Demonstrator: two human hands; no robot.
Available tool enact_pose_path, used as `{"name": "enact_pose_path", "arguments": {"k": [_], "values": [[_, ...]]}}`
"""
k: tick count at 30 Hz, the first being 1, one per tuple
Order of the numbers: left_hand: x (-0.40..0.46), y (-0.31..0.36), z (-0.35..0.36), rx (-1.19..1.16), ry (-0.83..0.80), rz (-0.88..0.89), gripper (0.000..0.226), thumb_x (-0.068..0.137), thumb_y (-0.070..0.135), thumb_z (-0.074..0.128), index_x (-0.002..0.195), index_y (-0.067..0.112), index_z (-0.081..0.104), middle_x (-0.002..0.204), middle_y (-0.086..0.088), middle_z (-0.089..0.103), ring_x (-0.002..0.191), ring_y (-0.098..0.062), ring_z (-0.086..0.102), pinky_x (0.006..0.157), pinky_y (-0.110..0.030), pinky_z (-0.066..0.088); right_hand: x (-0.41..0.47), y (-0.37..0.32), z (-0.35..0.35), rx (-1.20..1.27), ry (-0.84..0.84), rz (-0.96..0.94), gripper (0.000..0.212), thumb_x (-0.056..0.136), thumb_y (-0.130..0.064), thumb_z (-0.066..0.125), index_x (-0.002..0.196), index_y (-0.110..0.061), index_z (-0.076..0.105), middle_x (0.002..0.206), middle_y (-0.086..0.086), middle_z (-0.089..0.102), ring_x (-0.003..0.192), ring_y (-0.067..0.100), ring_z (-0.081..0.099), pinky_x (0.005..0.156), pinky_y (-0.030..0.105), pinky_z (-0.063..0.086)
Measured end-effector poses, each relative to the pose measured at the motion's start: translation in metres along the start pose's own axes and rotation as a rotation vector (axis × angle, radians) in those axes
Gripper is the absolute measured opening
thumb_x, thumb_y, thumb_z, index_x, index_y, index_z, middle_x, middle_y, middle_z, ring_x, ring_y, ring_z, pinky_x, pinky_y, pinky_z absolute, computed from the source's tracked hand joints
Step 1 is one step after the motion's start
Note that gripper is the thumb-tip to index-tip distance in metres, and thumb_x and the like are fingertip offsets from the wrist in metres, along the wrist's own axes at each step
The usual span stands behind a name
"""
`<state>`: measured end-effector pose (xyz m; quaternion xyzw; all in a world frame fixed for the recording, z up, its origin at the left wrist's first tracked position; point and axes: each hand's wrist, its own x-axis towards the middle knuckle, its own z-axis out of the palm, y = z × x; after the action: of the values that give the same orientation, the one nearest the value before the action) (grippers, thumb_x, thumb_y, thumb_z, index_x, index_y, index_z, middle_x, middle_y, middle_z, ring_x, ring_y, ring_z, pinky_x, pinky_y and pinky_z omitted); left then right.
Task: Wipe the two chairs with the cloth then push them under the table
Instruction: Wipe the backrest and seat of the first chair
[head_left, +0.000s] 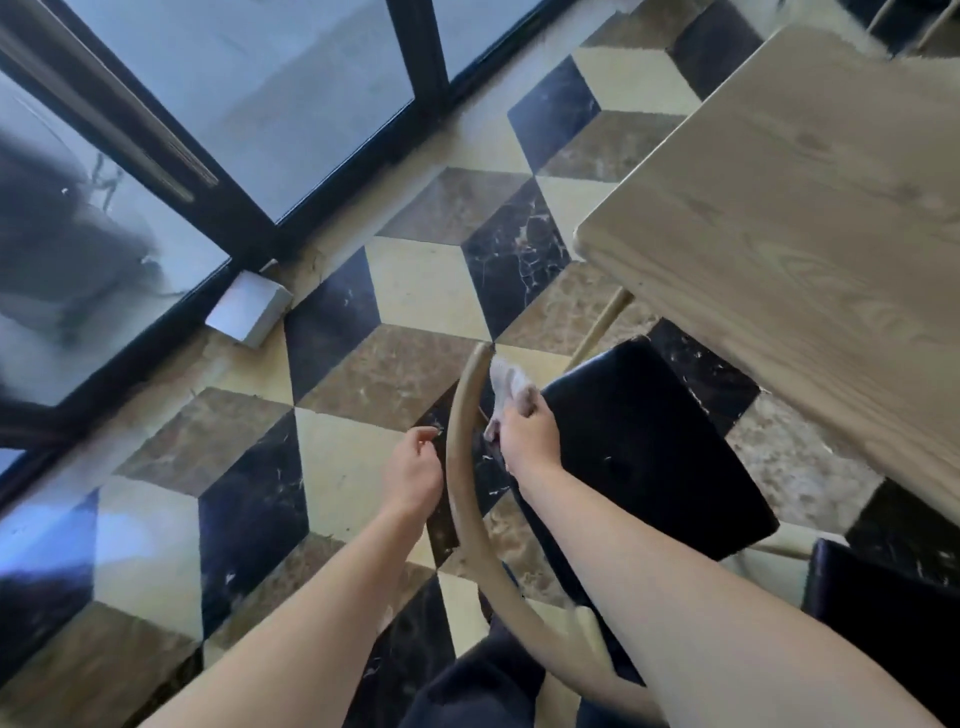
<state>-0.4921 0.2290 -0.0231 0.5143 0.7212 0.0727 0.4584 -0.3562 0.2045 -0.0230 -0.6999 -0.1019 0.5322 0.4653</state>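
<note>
A chair with a black seat (644, 447) and a curved tan backrest rail (462, 431) stands in front of me, beside the wooden table (810, 218). My right hand (527, 434) grips a small pale cloth (511, 384) just inside the rail, above the seat's near-left corner. My left hand (413, 470) hovers on the outer side of the rail with loosely curled fingers, holding nothing. The black seat of a second chair (883, 608) shows at the lower right edge.
The floor is a cube pattern of black, brown and cream tiles. Dark-framed glass doors (249, 104) run along the upper left, with a small white box (249, 309) at their base. A tan table leg (602, 325) stands near the seat's far corner.
</note>
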Motion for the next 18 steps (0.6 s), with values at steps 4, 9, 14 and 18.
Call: {"name": "enact_pose_path", "arguments": {"k": [4,9,14,18], "values": [[0.003,0.002,-0.006,-0.36,-0.188,-0.205,0.033,0.112,0.039,0.028,0.132,0.026,0.051,0.111,-0.004,0.066,0.099,-0.021,0.065,0.076,-0.041,0.055,0.027,-0.01,0.042,-0.049,0.171,0.046,0.042,0.1,-0.029,0.042,0.141,-0.04,0.047,0.126,0.007,0.065,0.115,0.031,0.062,0.104,0.045,0.048],[0.008,-0.014,-0.012,-0.499,-0.246,-0.233,0.057,0.11,0.055,0.019,0.141,0.026,0.056,0.123,0.0,0.067,0.106,-0.014,0.064,0.088,-0.044,0.053,0.04,-0.003,0.073,-0.207,0.106,-0.032,0.058,0.104,-0.038,0.035,0.156,-0.045,0.012,0.153,0.004,0.045,0.134,0.028,0.048,0.115,0.045,0.035],[0.015,-0.031,-0.015,-0.58,-0.242,-0.27,0.069,0.105,0.066,0.015,0.147,0.027,0.054,0.121,-0.003,0.075,0.11,-0.017,0.071,0.082,-0.039,0.059,-0.009,0.048,0.049,-0.644,-0.122,-0.273,0.07,0.103,-0.021,0.043,0.161,-0.027,0.003,0.17,-0.001,0.001,0.156,0.02,0.002,0.126,0.046,0.011],[0.021,-0.031,-0.02,-0.626,-0.192,-0.325,0.072,0.099,0.077,0.016,0.133,0.03,0.06,0.092,0.001,0.081,0.092,-0.02,0.075,0.057,-0.031,0.057,-0.066,0.108,0.003,-1.235,-0.284,-0.728,0.079,0.091,-0.018,0.051,0.161,-0.022,0.013,0.169,0.008,0.003,0.155,0.031,0.002,0.126,0.044,-0.007]]}}
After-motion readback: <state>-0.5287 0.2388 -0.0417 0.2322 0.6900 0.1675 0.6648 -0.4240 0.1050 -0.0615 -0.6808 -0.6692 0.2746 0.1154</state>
